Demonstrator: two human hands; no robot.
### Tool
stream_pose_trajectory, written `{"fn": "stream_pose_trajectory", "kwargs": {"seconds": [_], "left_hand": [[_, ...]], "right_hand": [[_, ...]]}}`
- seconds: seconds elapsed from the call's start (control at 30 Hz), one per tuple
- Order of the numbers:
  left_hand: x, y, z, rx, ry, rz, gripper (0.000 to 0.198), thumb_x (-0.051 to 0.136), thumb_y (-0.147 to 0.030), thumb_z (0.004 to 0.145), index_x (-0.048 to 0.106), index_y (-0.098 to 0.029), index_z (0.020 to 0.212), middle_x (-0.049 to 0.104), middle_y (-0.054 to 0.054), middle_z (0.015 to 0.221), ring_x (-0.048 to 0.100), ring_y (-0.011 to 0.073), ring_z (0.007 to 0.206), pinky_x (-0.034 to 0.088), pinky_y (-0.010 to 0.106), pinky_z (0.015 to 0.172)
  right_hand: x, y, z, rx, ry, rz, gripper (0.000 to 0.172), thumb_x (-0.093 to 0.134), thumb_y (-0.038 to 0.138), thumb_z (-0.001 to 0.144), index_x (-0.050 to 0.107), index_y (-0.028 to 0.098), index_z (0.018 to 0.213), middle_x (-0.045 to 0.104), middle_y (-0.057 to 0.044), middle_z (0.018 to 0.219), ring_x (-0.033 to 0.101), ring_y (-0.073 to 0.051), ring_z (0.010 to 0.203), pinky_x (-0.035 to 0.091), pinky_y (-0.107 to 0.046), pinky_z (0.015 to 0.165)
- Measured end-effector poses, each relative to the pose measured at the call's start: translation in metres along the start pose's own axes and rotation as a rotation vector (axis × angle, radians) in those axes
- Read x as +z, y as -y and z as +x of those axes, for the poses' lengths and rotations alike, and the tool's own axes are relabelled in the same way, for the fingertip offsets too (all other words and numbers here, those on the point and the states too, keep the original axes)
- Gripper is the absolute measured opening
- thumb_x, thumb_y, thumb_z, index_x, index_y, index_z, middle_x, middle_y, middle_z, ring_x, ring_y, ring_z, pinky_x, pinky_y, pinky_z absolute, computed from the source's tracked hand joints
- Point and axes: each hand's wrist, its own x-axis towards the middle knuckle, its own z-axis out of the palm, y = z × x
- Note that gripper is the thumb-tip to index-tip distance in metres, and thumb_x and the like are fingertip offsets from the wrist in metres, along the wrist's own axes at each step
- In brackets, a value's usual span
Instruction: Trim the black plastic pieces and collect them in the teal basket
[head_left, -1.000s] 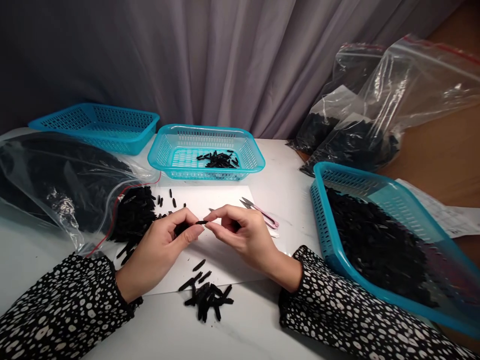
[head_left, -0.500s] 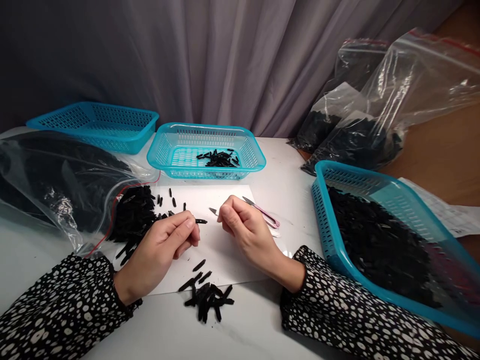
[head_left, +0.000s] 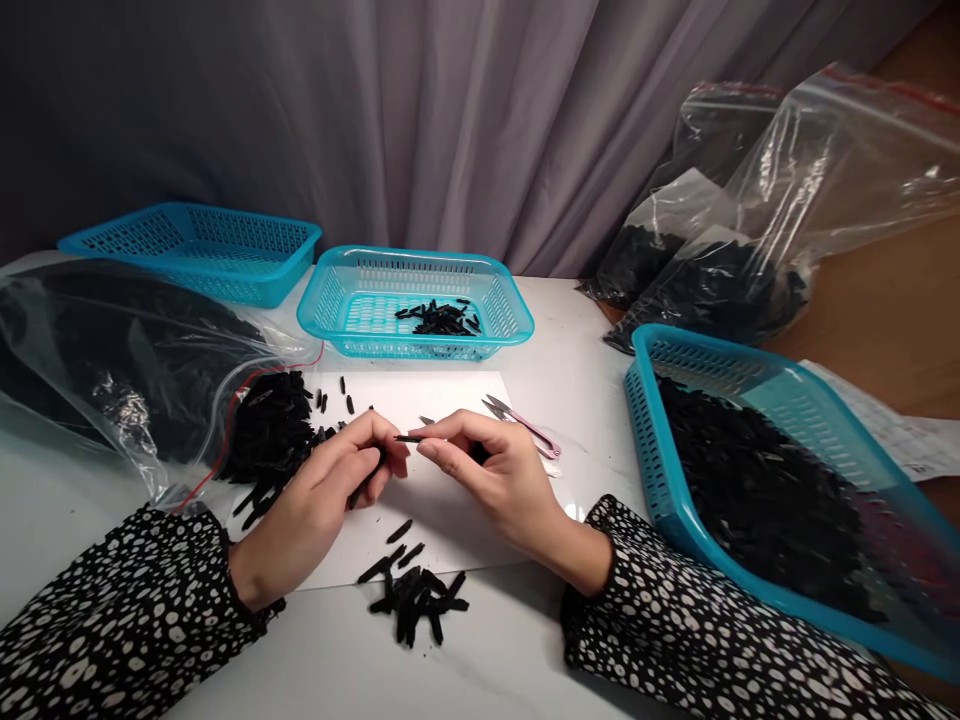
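Note:
My left hand (head_left: 330, 495) and my right hand (head_left: 495, 480) meet over a white sheet (head_left: 442, 480) on the table. Between their fingertips they pinch one small black stick-shaped piece (head_left: 409, 438), each hand on one end. The left palm also hides a few more black pieces. A small heap of the same black pieces (head_left: 416, 598) lies just below my hands. A larger pile (head_left: 270, 430) spills from a clear bag (head_left: 112, 360) at the left. Pink-handled snips (head_left: 525, 428) lie beside my right hand.
A turquoise basket (head_left: 352, 290) with a few black pieces stands behind the sheet, another (head_left: 187, 245) at back left. A large basket (head_left: 652, 440) full of black pieces sits at right. Clear bags (head_left: 750, 220) of pieces lean at back right.
My hands drew apart half a second ago, the left keeping the piece. Now the right hand has come back and pinches the piece's other end.

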Motion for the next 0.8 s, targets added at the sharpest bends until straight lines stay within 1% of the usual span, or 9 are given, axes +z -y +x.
{"fn": "stream_pose_trajectory", "kwargs": {"seconds": [0.03,0.1,0.2,0.3,0.43,0.53,0.6,0.7,0.8], "left_hand": [[-0.0001,0.0015,0.0015,-0.006,-0.032,-0.03,0.022,0.04,-0.018,0.097,0.061,-0.023,0.092,0.055,-0.002,0.081,0.044,0.0116,0.066,0.035,0.026,0.06],[0.0002,0.0038,0.0043,-0.026,-0.101,-0.085,0.018,0.044,-0.015,0.095,0.061,-0.023,0.096,0.055,-0.003,0.08,0.046,0.0114,0.067,0.035,0.025,0.059],[0.0012,0.0047,0.0066,-0.033,-0.152,-0.13,0.015,0.051,-0.019,0.095,0.062,-0.024,0.104,0.058,-0.001,0.09,0.049,0.0103,0.069,0.037,0.024,0.06],[0.0024,0.0026,0.007,-0.001,-0.184,-0.175,0.017,0.058,-0.023,0.093,0.063,-0.025,0.109,0.06,0.001,0.098,0.053,0.0102,0.073,0.039,0.023,0.06],[0.0034,-0.002,0.0062,-0.015,-0.159,-0.263,0.022,0.066,-0.026,0.09,0.06,-0.024,0.111,0.064,0.001,0.087,0.055,0.0097,0.065,0.037,0.022,0.055],[0.0033,-0.0036,0.0051,-0.027,-0.107,-0.271,0.019,0.067,-0.029,0.09,0.062,-0.023,0.107,0.065,-0.001,0.08,0.048,0.0063,0.055,0.036,0.021,0.053],[0.003,-0.0031,0.0045,-0.015,-0.097,-0.24,0.014,0.064,-0.032,0.092,0.064,-0.022,0.102,0.064,-0.001,0.078,0.044,0.0051,0.052,0.034,0.02,0.051],[0.0025,-0.0014,0.0041,-0.014,-0.1,-0.211,0.015,0.063,-0.035,0.093,0.065,-0.022,0.1,0.062,-0.002,0.077,0.041,0.0049,0.05,0.03,0.02,0.047],[0.0026,-0.0003,0.004,-0.016,-0.087,-0.199,0.016,0.067,-0.034,0.09,0.064,-0.023,0.101,0.061,-0.003,0.077,0.04,0.0052,0.05,0.03,0.02,0.046]], "right_hand": [[-0.0001,-0.0001,0.0008,0.008,-0.011,0.018,0.014,0.066,0.026,0.088,0.076,0.017,0.085,0.054,0.003,0.059,0.04,-0.011,0.052,0.033,-0.025,0.049],[-0.0006,-0.0002,0.0024,0.025,-0.025,0.052,0.014,0.067,0.027,0.087,0.075,0.018,0.08,0.054,0.003,0.059,0.041,-0.011,0.054,0.034,-0.024,0.05],[-0.0013,-0.0005,0.004,0.059,-0.036,0.085,0.016,0.068,0.03,0.086,0.071,0.019,0.074,0.052,0.003,0.06,0.041,-0.011,0.055,0.035,-0.024,0.051],[-0.0016,-0.001,0.0046,0.088,-0.033,0.097,0.021,0.068,0.035,0.085,0.069,0.019,0.072,0.051,0.003,0.06,0.04,-0.012,0.056,0.035,-0.025,0.052],[-0.0019,-0.0019,0.0049,0.108,-0.021,0.143,0.023,0.068,0.037,0.086,0.068,0.019,0.071,0.05,0.004,0.06,0.037,-0.011,0.055,0.033,-0.026,0.053],[-0.0022,-0.0026,0.0051,0.126,-0.012,0.184,0.023,0.069,0.038,0.086,0.069,0.019,0.073,0.046,0.006,0.057,0.035,-0.01,0.053,0.032,-0.026,0.053],[-0.0022,-0.0031,0.005,0.137,-0.009,0.197,0.024,0.07,0.04,0.086,0.07,0.019,0.075,0.045,0.006,0.057,0.034,-0.01,0.053,0.031,-0.026,0.052],[-0.0019,-0.0037,0.0047,0.151,-0.002,0.197,0.024,0.07,0.041,0.085,0.072,0.019,0.077,0.046,0.005,0.057,0.035,-0.01,0.053,0.032,-0.026,0.052],[-0.0016,-0.0034,0.0047,0.149,0.006,0.194,0.023,0.07,0.04,0.085,0.072,0.019,0.077,0.051,0.004,0.059,0.037,-0.011,0.053,0.034,-0.027,0.053]]}}
